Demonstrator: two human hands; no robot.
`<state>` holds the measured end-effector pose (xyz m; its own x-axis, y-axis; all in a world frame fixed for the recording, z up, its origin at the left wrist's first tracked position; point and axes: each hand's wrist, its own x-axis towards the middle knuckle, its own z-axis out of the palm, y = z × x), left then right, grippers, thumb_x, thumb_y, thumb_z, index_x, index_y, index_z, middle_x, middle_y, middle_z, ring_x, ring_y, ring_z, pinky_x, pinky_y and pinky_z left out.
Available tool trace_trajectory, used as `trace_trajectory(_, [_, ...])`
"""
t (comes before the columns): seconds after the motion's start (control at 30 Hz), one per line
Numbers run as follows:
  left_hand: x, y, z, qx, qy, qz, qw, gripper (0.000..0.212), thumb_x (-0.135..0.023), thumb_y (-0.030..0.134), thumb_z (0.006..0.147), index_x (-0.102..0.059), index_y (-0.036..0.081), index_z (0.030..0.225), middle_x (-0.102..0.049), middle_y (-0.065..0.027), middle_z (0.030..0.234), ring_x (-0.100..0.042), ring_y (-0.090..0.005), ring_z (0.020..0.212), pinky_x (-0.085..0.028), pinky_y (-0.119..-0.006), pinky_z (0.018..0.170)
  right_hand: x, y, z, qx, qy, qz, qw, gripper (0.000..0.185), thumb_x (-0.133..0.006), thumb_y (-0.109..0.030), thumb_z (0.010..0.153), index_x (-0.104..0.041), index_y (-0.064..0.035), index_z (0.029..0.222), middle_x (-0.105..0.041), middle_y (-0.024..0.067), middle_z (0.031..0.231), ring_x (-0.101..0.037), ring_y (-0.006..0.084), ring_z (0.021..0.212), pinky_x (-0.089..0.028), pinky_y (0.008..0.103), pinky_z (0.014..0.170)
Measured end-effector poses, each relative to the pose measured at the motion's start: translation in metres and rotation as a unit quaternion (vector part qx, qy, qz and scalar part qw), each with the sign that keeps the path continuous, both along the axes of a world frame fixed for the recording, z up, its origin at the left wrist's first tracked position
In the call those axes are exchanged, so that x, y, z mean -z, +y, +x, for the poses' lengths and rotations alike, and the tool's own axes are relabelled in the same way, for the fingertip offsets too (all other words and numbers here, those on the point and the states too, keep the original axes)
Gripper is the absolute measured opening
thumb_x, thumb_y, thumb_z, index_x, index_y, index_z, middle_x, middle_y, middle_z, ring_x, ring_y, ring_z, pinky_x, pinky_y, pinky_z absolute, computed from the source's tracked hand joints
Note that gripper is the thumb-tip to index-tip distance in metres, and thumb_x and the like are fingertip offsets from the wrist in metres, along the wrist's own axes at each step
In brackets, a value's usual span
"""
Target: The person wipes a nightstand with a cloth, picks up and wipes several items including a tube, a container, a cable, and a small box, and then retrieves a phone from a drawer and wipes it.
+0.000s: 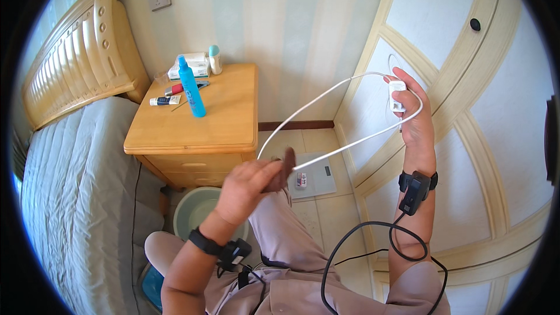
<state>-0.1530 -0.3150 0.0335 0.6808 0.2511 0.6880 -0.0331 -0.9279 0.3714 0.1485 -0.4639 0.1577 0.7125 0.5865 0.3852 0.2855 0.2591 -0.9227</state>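
My right hand (414, 116) is raised at the right, its thumb pressing a white charging adapter (397, 89) against the fingers. A thin cable end with a metal plug hangs below the adapter. From that hand a white cable (350, 144) bows out in a wide loop to the left. My left hand (245, 188), in front of the nightstand, grips a dark brown cloth (280, 177). Both strands of the loop run to this cloth; how the cable sits inside it is hidden by cloth and fingers.
A wooden nightstand (223, 129) carries a blue spray bottle (192, 89), a tube (165, 101), boxes and a white bottle (215, 61). Below are a green basin (197, 201) and a flat scale (317, 183) with a small box (301, 180). Wardrobe doors (437, 8) stand right, a bed (78, 175) left.
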Motion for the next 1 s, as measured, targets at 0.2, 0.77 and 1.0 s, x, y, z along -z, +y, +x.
trace_trajectory(0.2, [0.008,0.032,-0.038,-0.072,-0.066,-0.374,0.922,0.035,-0.063,-0.003,0.084,-0.057,-0.001,0.119,-0.067,-0.0104,0.093,-0.065,-0.0165,0.076,-0.053,-0.028,0.067,0.008,-0.005,0.014,-0.111,0.218,0.136,0.960,0.056,-0.058,-0.022,0.077,-0.052,0.0005,0.127,-0.060,0.0208,0.117,-0.057,0.0227,0.077,-0.040,0.0265,0.054])
trace_trajectory(0.77, [-0.034,0.042,-0.016,0.154,-0.223,-0.612,0.743,0.030,-0.047,0.026,0.101,-0.049,0.006,0.122,-0.059,-0.0060,0.108,-0.056,-0.0129,0.097,-0.049,-0.029,0.085,0.040,0.027,-0.105,-0.467,0.236,0.030,0.852,0.058,-0.067,-0.039,0.074,-0.054,-0.0041,0.118,-0.058,0.0253,0.111,-0.056,0.0324,0.090,-0.044,0.0267,0.052])
trace_trajectory(1.0, [-0.049,0.031,-0.019,0.249,-0.014,-0.572,0.781,0.038,-0.070,0.016,0.087,-0.053,0.002,0.119,-0.061,-0.0027,0.092,-0.057,-0.0100,0.082,-0.048,-0.026,0.072,0.046,0.027,-0.127,-0.630,0.308,-0.054,0.711,0.054,-0.064,-0.034,0.078,-0.051,-0.0003,0.118,-0.059,0.0237,0.113,-0.062,0.0318,0.095,-0.054,0.0358,0.070])
